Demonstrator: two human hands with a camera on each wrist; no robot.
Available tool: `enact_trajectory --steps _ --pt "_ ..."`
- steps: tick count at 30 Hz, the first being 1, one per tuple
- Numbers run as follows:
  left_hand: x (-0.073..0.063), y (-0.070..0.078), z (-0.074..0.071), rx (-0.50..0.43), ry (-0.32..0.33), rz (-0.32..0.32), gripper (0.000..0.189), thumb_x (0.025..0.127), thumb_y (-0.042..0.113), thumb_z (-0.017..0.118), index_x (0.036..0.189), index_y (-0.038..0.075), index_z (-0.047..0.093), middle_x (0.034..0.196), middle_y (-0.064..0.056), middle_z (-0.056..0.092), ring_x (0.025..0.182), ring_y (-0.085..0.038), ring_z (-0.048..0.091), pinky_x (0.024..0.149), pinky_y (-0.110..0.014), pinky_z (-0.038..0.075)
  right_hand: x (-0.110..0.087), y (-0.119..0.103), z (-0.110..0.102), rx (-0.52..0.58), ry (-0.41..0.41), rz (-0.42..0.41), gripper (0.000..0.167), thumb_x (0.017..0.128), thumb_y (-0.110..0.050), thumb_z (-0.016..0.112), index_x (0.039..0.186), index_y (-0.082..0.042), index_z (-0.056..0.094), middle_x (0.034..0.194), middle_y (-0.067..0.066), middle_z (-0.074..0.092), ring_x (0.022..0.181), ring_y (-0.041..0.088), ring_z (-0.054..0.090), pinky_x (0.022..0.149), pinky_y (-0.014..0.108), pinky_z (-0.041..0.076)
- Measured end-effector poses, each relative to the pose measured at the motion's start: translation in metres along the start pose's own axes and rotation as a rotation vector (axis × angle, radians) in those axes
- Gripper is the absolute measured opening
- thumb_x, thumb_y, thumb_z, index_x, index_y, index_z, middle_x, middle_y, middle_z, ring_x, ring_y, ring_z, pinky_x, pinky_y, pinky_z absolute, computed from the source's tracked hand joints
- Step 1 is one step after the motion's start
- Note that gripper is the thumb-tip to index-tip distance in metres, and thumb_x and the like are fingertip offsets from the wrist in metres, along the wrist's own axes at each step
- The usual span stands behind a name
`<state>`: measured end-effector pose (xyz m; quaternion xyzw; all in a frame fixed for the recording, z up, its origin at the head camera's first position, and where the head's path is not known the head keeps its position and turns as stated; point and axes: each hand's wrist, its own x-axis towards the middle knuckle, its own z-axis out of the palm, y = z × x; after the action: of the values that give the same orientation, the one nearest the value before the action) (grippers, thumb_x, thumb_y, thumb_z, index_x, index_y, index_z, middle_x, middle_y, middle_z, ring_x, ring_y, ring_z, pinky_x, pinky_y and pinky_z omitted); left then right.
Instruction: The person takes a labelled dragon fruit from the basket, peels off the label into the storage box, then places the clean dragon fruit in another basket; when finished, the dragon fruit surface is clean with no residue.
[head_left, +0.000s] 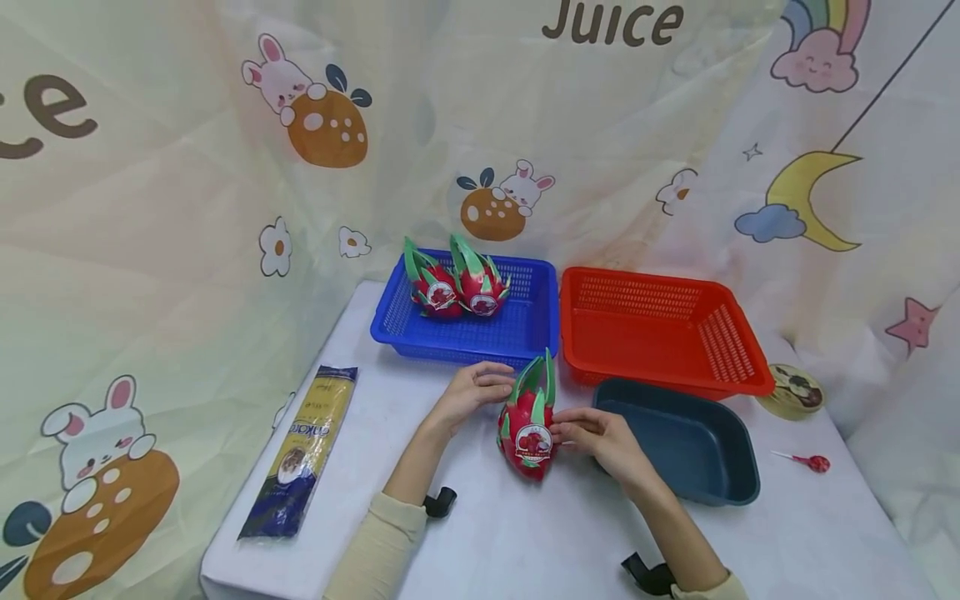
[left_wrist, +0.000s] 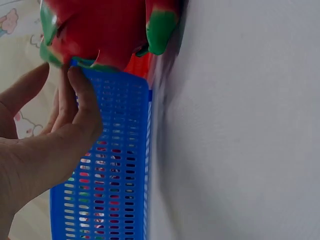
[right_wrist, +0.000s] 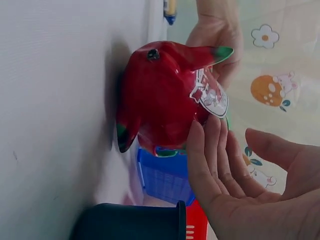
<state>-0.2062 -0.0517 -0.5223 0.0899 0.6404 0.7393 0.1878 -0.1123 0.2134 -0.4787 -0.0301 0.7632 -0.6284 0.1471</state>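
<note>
A red dragon fruit [head_left: 521, 421] with green leaf tips and a round label lies on the white table between both hands. My left hand [head_left: 472, 392] reaches to its upper left side, thumb and fingertips apart, with fingertips right at the fruit [left_wrist: 100, 30] in the left wrist view. From the other side my right hand [head_left: 603, 440] meets it. In the right wrist view the long, fairly straight fingers [right_wrist: 196, 145] touch the fruit [right_wrist: 157, 95] just below its label, the thumb standing away. Neither hand closes round it.
Behind stands a blue basket [head_left: 405, 339] with two more dragon fruits [head_left: 480, 287], beside a red basket [head_left: 645, 367]. A dark teal tub [head_left: 690, 450] is near my right hand. Pasta packet [head_left: 303, 454] lies left; a round tin [head_left: 795, 392] and lollipop [head_left: 817, 463] lie right.
</note>
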Motion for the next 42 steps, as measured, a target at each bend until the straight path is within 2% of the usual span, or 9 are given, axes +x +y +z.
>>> enact_trajectory --steps 9,16,25,29,36,42 --pt "0.000 -0.005 0.007 -0.049 0.056 0.007 0.036 0.096 0.003 0.073 0.131 0.001 0.066 0.118 -0.014 0.075 0.102 -0.020 0.074 0.092 -0.037 0.061 -0.001 0.001 0.003 0.051 -0.029 -0.028 0.038 0.103 -0.015 0.067 0.130 0.011 0.063 0.117 0.026 0.073 0.105 0.039 0.074 0.093 0.056 0.058" --pt "0.001 -0.008 0.010 -0.077 0.094 -0.005 0.037 0.094 0.001 0.073 0.130 -0.001 0.065 0.117 -0.016 0.075 0.099 -0.018 0.074 0.088 -0.034 0.062 0.003 0.004 0.004 0.093 0.015 0.007 0.033 0.100 -0.013 0.072 0.125 0.008 0.067 0.111 0.023 0.075 0.100 0.034 0.076 0.092 0.057 0.057" --pt "0.000 -0.009 0.013 -0.136 0.114 -0.026 0.036 0.093 -0.002 0.073 0.128 -0.004 0.064 0.116 -0.014 0.075 0.099 -0.017 0.073 0.086 -0.032 0.062 0.002 0.009 0.007 0.019 0.090 0.001 0.032 0.092 -0.016 0.081 0.119 0.000 0.074 0.108 0.018 0.076 0.099 0.029 0.074 0.088 0.036 0.063" --pt "-0.001 -0.010 0.013 -0.160 0.120 -0.026 0.035 0.093 -0.003 0.071 0.128 -0.006 0.065 0.115 -0.013 0.075 0.098 -0.016 0.073 0.086 -0.031 0.062 0.004 0.010 0.009 0.013 0.114 -0.015 0.032 0.090 -0.018 0.084 0.116 -0.001 0.075 0.106 0.018 0.077 0.097 0.029 0.075 0.086 0.031 0.062" --pt "-0.004 -0.015 0.012 -0.221 0.145 -0.031 0.036 0.095 -0.004 0.069 0.131 -0.010 0.066 0.114 -0.013 0.077 0.096 -0.014 0.075 0.086 -0.031 0.062 0.005 0.009 0.013 0.031 0.131 -0.031 0.034 0.087 -0.017 0.087 0.114 0.001 0.076 0.105 0.019 0.077 0.095 0.030 0.076 0.084 0.034 0.064" --pt "-0.006 -0.016 0.013 -0.250 0.134 -0.039 0.039 0.097 -0.005 0.066 0.135 -0.010 0.063 0.117 -0.012 0.077 0.100 -0.012 0.074 0.087 -0.029 0.062 0.006 0.010 0.012 0.024 0.136 -0.014 0.032 0.087 -0.018 0.087 0.112 0.000 0.079 0.106 0.016 0.078 0.095 0.029 0.077 0.082 0.034 0.064"
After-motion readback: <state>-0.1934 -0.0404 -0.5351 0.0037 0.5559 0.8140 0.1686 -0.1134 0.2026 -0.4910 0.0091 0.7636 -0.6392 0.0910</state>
